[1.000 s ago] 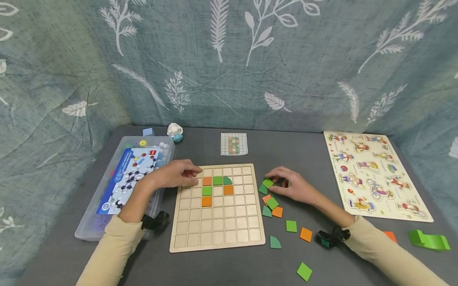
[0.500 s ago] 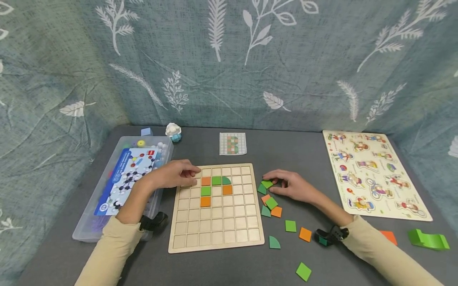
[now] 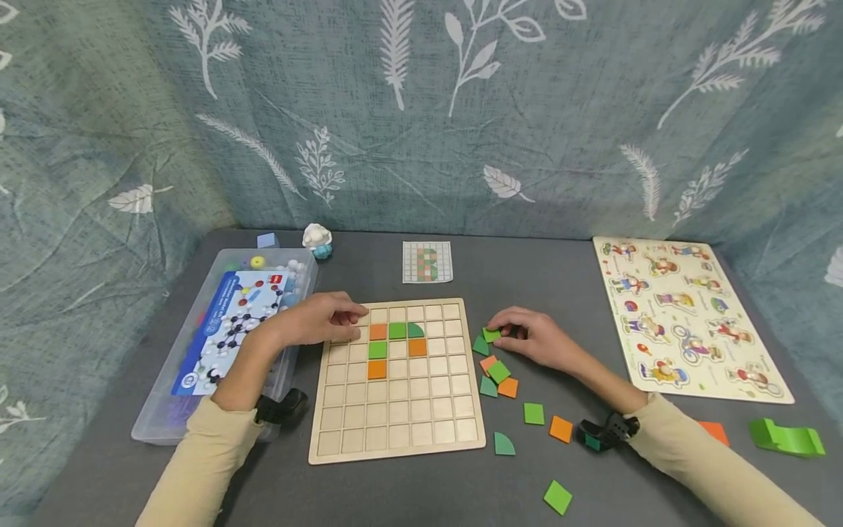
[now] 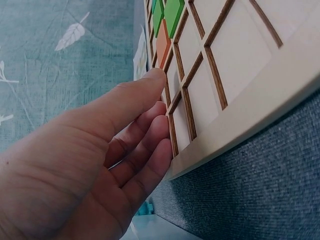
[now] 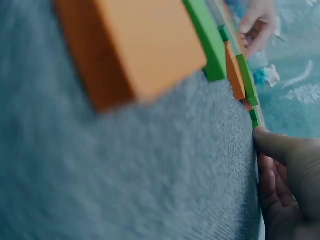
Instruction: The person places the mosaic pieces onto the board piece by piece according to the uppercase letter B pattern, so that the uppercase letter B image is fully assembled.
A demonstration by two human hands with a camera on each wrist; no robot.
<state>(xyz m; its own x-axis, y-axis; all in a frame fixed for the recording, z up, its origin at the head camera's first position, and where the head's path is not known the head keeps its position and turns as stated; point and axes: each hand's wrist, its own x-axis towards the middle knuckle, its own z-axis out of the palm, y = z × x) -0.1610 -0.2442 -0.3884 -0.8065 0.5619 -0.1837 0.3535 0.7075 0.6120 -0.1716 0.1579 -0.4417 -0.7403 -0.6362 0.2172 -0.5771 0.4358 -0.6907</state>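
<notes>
A wooden grid board [image 3: 395,443] lies mid-table. Orange and green tiles, such as a green square [image 3: 377,350] and a dark green quarter-round [image 3: 416,330], fill several of its upper cells. My left hand [image 3: 320,319] rests at the board's upper left, its fingers loosely bent; in the left wrist view the fingertips [image 4: 162,150] touch the frame and cells. Beyond the board's right edge, my right hand [image 3: 536,340] pinches a light green square tile [image 3: 491,334] between thumb and fingers. A dark green tile [image 3: 481,345] lies right beside it.
Loose tiles, such as an orange square [image 3: 561,430] and a quarter-round [image 3: 504,444], lie right of the board. A pattern card [image 3: 427,262] is behind it. A plastic box [image 3: 154,410] stands left, a picture puzzle board [image 3: 698,322] right, near a green arched block [image 3: 787,439].
The right thumb and fingers have drawn closer together on the light green tile. The left hand stays at the board's upper left, and the head view has shifted slightly.
</notes>
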